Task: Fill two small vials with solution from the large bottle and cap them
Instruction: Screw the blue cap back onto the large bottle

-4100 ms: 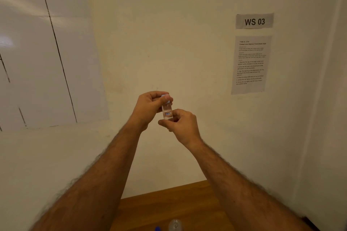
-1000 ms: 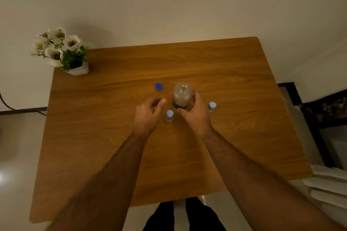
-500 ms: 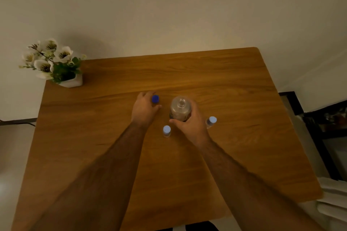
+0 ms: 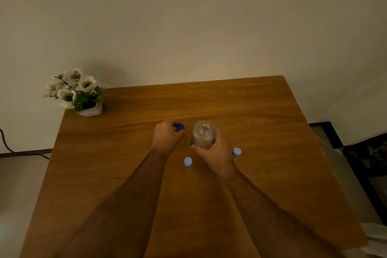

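The large clear bottle [image 4: 203,134] stands uncapped in the middle of the wooden table [image 4: 261,115]. My right hand [image 4: 215,153] grips its side from the near right. My left hand [image 4: 167,135] pinches the blue bottle cap [image 4: 180,127] just left of the bottle. Two small vials with light blue caps stand upright on the table: one vial [image 4: 188,163] between my wrists, the other vial [image 4: 236,152] just right of my right hand and partly hidden by it.
A white pot of white flowers [image 4: 80,94] stands at the table's far left corner, against the wall. A black frame [image 4: 339,142] stands on the floor beyond the right edge. A dark cable [image 4: 6,144] runs along the wall at left.
Earlier both hands held a vial up near the wall. It now stands on the table; my right hand took the bottle and my left hand reached for and took hold of the blue cap.
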